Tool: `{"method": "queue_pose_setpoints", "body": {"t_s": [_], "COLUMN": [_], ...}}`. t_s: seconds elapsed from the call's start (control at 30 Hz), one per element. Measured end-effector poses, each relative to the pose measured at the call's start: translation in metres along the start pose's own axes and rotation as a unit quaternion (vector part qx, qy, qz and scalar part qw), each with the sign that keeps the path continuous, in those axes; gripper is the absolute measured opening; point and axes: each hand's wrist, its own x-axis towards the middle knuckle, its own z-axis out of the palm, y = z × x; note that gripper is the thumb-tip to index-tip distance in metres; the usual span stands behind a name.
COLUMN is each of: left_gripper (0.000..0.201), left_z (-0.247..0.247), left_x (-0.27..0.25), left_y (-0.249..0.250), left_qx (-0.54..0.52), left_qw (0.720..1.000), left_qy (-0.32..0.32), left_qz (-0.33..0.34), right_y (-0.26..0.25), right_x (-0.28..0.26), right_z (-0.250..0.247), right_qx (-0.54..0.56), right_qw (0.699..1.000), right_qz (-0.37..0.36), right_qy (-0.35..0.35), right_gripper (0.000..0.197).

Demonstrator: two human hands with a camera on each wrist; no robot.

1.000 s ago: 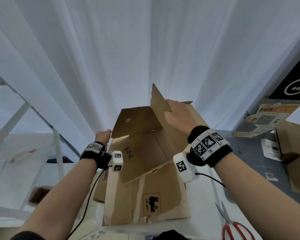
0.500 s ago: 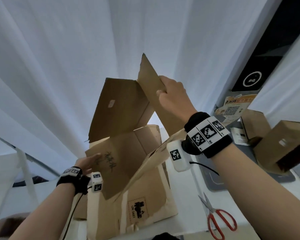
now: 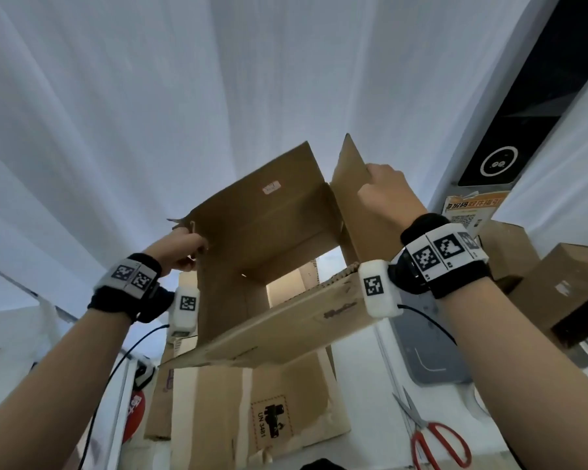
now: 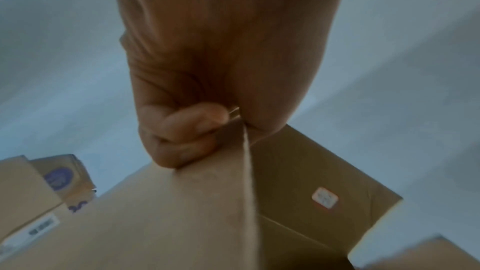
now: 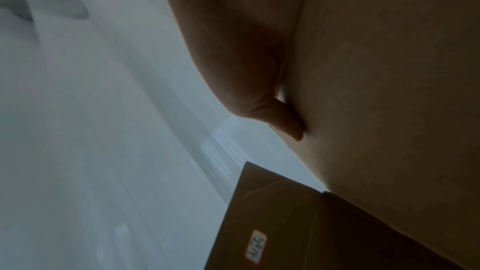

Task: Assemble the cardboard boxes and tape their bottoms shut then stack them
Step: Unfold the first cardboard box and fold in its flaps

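Observation:
A brown cardboard box [image 3: 269,232] is held up in the air, opened into a square tube so I see through it. My left hand [image 3: 184,249] pinches its left wall edge; in the left wrist view the curled fingers [image 4: 187,130] clamp the cardboard [image 4: 182,213]. My right hand [image 3: 384,191] grips the upright right flap [image 3: 347,171], and the right wrist view shows the thumb [image 5: 288,120] pressed on that flap [image 5: 389,89]. A small pale sticker [image 3: 271,187] sits on the far flap. Below lies a flattened box [image 3: 252,408] with a UN 3481 label.
Red-handled scissors [image 3: 431,435] lie on the white table at lower right. Assembled boxes [image 3: 557,286] are stacked at the right beside a grey mat [image 3: 421,354]. A white curtain hangs behind. More boxes [image 4: 39,188] show in the left wrist view.
Both hands have raised the box and spread it from a part-folded sheet into an open tube. The left hand moved up from the lower side to pinch the left wall edge.

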Motion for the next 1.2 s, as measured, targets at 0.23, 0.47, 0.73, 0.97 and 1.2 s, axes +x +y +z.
{"method": "queue_pose_setpoints", "body": {"t_s": [0.23, 0.47, 0.73, 0.97, 1.2], "left_gripper": [0.039, 0.078, 0.065, 0.063, 0.082], "left_z": [0.054, 0.078, 0.073, 0.078, 0.075], "left_x": [0.01, 0.003, 0.006, 0.005, -0.007], "left_y": [0.005, 0.009, -0.004, -0.003, -0.01], "left_qx": [0.01, 0.183, 0.156, 0.131, 0.018], "left_qw": [1.0, 0.965, 0.964, 0.965, 0.958], "left_qy": [0.009, -0.17, -0.203, -0.204, -0.238], "left_qz": [0.026, 0.087, 0.075, 0.098, 0.162], "right_y": [0.038, 0.051, 0.067, 0.107, 0.159], "right_x": [0.006, 0.005, 0.005, 0.03, 0.041], "right_z": [0.014, 0.017, 0.037, 0.043, 0.057], "right_qx": [0.024, 0.092, 0.065, 0.091, 0.159], "right_qw": [0.999, 0.989, 0.939, 0.949, 0.909], "right_qz": [0.019, 0.022, 0.017, 0.077, 0.184], "right_qy": [-0.041, -0.117, -0.336, -0.292, -0.34], "right_gripper": [0.018, 0.037, 0.057, 0.052, 0.049]}}
